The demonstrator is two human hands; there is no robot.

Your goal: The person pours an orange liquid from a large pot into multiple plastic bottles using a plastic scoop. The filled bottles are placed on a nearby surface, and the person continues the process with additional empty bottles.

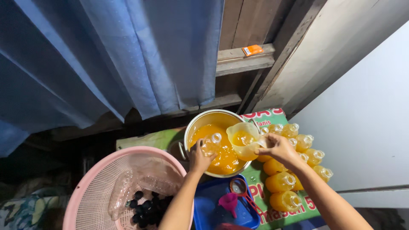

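Two hands work over the orange-filled pot: the left hand grips an empty clear bottle mouth-up, the right hand tilts a plastic jug beside it so spills return.

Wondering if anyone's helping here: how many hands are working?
2: the left hand holds a clear bottle over the pot; the right hand holds a plastic jug beside it.

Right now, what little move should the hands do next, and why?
Probably tip the scoop in the right hand toward the mouth of the empty bottle that the left hand holds over the pot: the scoop holds orange juice and drips would fall back in.
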